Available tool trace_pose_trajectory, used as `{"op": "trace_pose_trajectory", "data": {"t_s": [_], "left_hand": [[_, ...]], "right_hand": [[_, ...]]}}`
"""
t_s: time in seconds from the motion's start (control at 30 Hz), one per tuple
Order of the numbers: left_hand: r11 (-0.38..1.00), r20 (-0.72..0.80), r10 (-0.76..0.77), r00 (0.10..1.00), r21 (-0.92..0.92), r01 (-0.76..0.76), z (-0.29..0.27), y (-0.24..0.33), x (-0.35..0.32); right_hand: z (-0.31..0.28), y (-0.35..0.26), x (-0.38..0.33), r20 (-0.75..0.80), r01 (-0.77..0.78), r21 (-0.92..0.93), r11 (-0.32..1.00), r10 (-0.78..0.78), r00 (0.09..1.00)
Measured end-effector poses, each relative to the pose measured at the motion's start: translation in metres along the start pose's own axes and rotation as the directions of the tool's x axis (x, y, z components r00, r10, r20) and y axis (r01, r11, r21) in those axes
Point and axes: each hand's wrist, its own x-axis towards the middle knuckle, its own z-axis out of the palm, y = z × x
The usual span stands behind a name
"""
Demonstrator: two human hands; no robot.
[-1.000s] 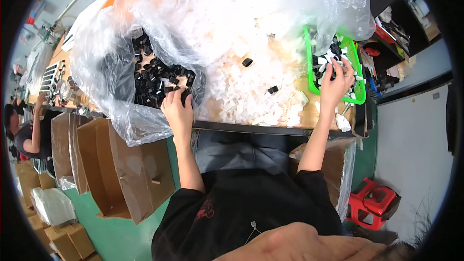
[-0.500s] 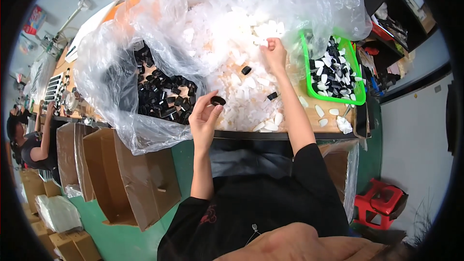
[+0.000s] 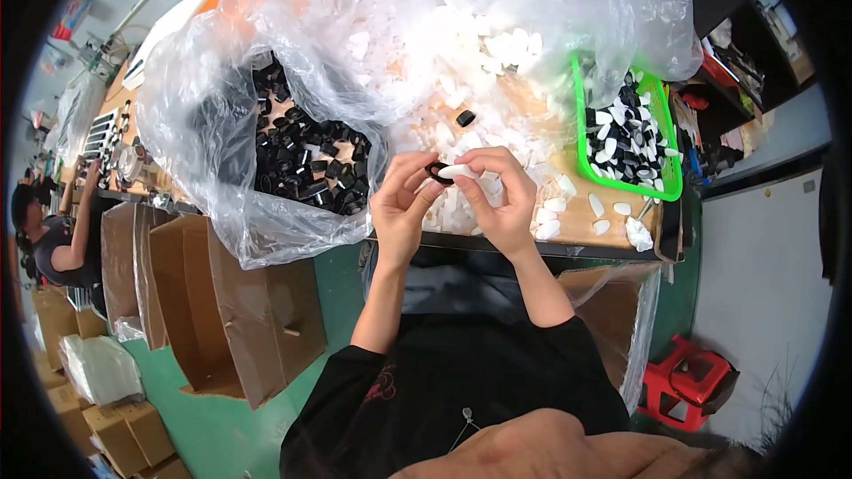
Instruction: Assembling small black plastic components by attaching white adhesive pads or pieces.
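The person is sitting at a wooden table point(image 3: 621, 231) and holding two small parts up in front of the chest. The left hand point(image 3: 399, 204) is pinching a small black ring point(image 3: 435, 168) between thumb and first finger. The right hand point(image 3: 497, 200) is pinching a small white oval piece point(image 3: 459, 172) at its end. The two parts are touching, right between the two hands, a little above the near edge of the table.

Both sets of fingers are closed tight on their parts, with only the tips doing the work.

The black ring looks hard and very light. It is probably smooth plastic, so it could slip or pop out if squeezed too hard. Holding it by its outer rim looks best, so the hole stays free. The white piece looks light and stiff too. Holding it near the far end leaves the other end free to meet the ring.

On the left, a big clear plastic bag point(image 3: 195, 151) is lying open with a heap of black rings point(image 3: 302, 160) inside. In the middle, a pile of white pieces point(image 3: 426, 53) is spreading over the table. On the right, a green tray point(image 3: 670, 191) is holding black and white parts mixed together. Open cardboard boxes point(image 3: 213, 302) are standing on the green floor beside the left arm. Another person point(image 3: 53, 239) is working far off at the left.
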Motion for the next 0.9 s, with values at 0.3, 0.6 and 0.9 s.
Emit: {"op": "trace_pose_trajectory", "data": {"t_s": [0.3,0.6,0.9], "left_hand": [[0.997,0.007,-0.011,1.000,0.074,0.010,0.005,0.007,-0.004],[0.972,-0.006,0.047,0.999,0.229,-0.044,0.006,0.006,-0.006],[0.949,0.021,0.078,0.997,0.305,-0.080,0.008,0.009,-0.008]], "right_hand": [[0.007,0.006,-0.007,-0.052,0.101,-0.121,0.988,-0.108,0.993],[0.008,0.005,-0.013,-0.015,0.137,-0.155,0.978,-0.141,0.990],[0.007,0.009,-0.020,-0.046,0.114,-0.075,0.991,-0.118,0.992]]}}
